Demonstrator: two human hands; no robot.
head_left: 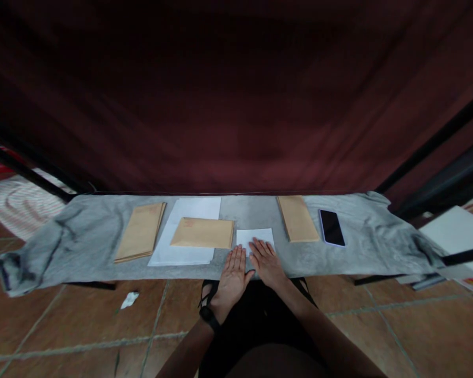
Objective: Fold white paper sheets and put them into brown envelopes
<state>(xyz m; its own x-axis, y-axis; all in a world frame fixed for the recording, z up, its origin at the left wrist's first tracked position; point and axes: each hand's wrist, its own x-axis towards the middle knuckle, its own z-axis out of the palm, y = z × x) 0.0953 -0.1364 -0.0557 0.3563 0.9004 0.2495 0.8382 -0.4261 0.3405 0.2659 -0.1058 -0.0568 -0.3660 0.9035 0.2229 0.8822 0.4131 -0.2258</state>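
A small white piece of paper [255, 235], which looks folded, lies on the grey cloth in front of me. My right hand [266, 264] rests flat on its lower right part, fingers stretched out. Just left of it, my left hand [233, 275] lies flat with fingers extended, its tips at the paper's lower left corner. A brown envelope [203, 233] is close beyond the left fingertips, on top of a stack of white sheets [165, 254]. Neither hand grasps anything.
More brown envelopes [140, 231] are piled at the left, and others [298, 219] lie to the right. Beside those is a phone [331, 228]. Grey cloth [98, 231] covers the narrow table. A dark red curtain [236, 105] hangs behind it.
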